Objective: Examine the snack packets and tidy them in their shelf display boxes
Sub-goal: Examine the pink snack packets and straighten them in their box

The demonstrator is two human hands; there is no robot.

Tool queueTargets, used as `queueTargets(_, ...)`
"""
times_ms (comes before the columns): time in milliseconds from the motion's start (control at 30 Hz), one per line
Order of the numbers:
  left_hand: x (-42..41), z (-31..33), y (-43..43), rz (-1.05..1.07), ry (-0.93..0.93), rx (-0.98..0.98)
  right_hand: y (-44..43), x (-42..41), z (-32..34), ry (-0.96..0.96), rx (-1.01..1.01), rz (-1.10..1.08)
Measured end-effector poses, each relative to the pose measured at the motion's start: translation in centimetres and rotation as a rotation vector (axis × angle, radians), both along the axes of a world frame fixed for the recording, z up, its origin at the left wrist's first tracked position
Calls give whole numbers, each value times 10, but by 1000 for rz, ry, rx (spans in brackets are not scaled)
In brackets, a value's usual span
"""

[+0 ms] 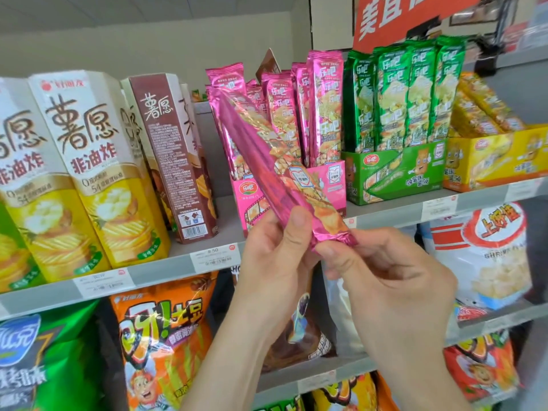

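Pink packet (267, 152): left hand (275, 259), right hand (394, 280) pinch bottom edge.

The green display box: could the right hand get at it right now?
Probably, once freed: the right hand pinches the pink packet at its lower end, but nothing stands in front of the green display box.

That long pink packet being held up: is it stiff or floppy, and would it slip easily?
Probably fairly stiff: the pink packet runs straight though gripped only at its lower end by the left hand and right hand. Likely light, since a thumb-and-finger hold supports it. Its glossy foil looks slippery, and the crisps pictured on it would presumably crush easily.
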State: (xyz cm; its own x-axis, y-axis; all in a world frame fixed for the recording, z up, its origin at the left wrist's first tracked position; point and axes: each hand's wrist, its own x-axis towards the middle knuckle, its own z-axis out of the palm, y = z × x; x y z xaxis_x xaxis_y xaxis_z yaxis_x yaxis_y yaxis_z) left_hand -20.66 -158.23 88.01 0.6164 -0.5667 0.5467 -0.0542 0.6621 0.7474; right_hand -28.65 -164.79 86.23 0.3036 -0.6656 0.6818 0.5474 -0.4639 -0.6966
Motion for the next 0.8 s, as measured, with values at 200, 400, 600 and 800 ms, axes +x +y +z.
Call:
queueTargets(200, -1, -2, -2, 70, -22, 31, -8, 3, -5, 32, -216, -97)
queueTargets(400, 7, -4, 6, 324, -261, 181, -34, -5, 2, 241, -295, 149)
queueTargets(600, 2, -14, 12, 416, -609, 317, -57, -6, 42, 124, -53, 449)
queueTargets(800, 0, -18, 15, 393, -585, 347, -56, -2, 55, 64, -121, 423)
